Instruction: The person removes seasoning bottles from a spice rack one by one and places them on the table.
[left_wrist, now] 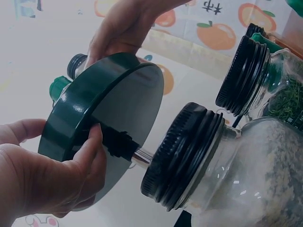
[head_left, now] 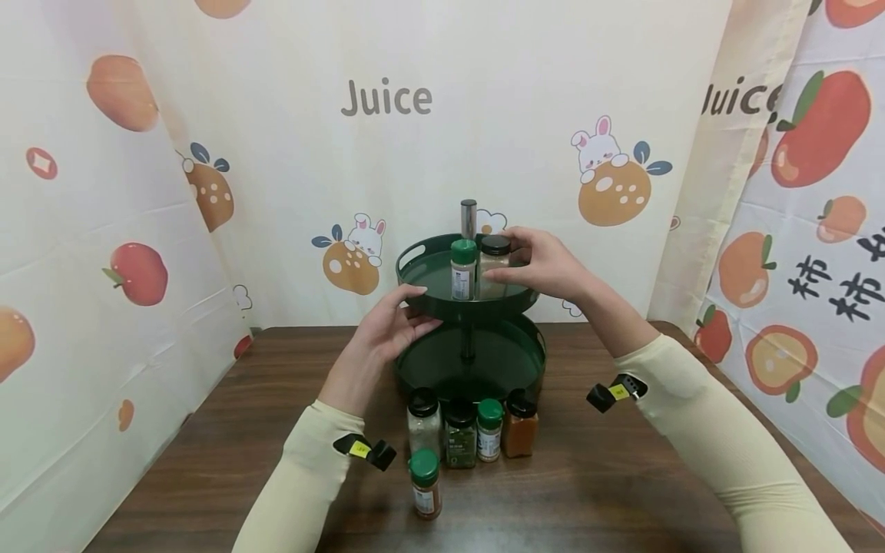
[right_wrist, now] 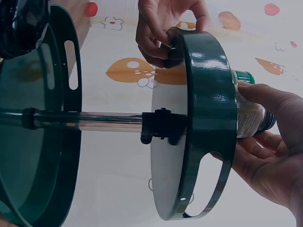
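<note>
A dark green two-tier round tray stand has an upper tray [head_left: 449, 307] on a metal post [head_left: 469, 219]. My left hand [head_left: 387, 326] grips the upper tray's left rim, its thumb over the edge and fingers underneath, as the left wrist view shows [left_wrist: 66, 175]. On that tray, my right hand [head_left: 549, 265] holds a black-capped spice jar [head_left: 495, 246] with pale contents, thumb in front and fingers around the far side. Just left of it stands a green-capped spice jar [head_left: 462, 280], upright. The tray wall hides part of the held jar in the right wrist view.
Below lies the lower tray [head_left: 435, 376]. Before it on the wooden table [head_left: 290, 461] stand a pale-filled jar [head_left: 424, 434], a green herb jar [head_left: 460, 445], a green-capped jar [head_left: 489, 442] and an orange-red spice jar [head_left: 521, 436]. Another green-capped jar [head_left: 425, 495] stands nearer.
</note>
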### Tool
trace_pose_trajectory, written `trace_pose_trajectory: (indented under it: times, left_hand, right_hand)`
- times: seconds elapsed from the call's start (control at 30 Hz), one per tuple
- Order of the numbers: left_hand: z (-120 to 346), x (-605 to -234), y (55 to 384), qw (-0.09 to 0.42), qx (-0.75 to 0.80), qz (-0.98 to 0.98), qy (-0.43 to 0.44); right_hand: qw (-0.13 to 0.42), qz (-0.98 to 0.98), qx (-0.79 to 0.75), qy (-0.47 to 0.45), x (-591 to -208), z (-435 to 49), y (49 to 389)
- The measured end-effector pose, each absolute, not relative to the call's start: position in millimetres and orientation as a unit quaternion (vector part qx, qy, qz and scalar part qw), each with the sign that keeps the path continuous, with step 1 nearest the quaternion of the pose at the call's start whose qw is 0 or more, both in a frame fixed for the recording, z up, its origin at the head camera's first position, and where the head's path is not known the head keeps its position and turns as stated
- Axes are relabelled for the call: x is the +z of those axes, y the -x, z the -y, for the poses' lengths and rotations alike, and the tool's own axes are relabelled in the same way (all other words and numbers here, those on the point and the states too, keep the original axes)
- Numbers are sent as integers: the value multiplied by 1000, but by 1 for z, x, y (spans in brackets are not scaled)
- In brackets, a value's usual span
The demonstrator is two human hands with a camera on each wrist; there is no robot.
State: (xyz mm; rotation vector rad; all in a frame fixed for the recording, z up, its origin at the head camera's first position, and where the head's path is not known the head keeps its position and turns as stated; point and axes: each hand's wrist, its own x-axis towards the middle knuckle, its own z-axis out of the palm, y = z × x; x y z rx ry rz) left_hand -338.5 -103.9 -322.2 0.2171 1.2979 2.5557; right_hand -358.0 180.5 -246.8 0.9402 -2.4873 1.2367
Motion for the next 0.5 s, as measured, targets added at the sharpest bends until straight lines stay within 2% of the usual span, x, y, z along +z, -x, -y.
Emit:
trace_pose_trajectory:
  times: [0.27, 0.5]
  left_hand:
    - [103, -322, 337, 131, 881, -449, -76]
    - [103, -322, 336, 132, 880, -450, -74]
  right_hand:
    - [101, 838, 433, -317, -235, -183, 354]
    - [125, 843, 422, -311, -220, -189, 351]
